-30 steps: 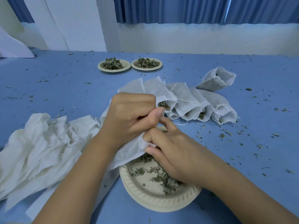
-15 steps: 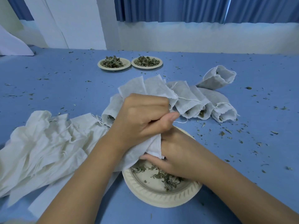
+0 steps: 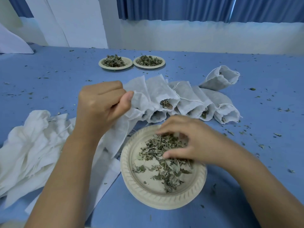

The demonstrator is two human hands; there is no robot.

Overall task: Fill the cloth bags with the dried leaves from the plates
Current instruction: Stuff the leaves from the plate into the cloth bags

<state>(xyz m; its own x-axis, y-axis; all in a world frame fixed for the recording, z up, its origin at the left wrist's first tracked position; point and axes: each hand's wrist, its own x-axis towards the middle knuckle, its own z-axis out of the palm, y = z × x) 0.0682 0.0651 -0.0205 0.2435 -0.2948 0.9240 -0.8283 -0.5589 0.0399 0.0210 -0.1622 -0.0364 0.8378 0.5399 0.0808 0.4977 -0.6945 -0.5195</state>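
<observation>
Head view: my left hand (image 3: 100,104) clenches the cloth bag (image 3: 117,135) at the plate's (image 3: 148,195) 10 o'clock, ready; my right hand (image 3: 194,142), half-curled, claws up dried leaves (image 3: 164,170).

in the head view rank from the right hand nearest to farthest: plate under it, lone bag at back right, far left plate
1. near plate, directly under the right hand
2. lone bag, beyond the hand, slightly right
3. far left plate, at the back, well to the left

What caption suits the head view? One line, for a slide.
Left hand grips a cloth bag while the right hand gathers dried leaves on the near plate.
</observation>
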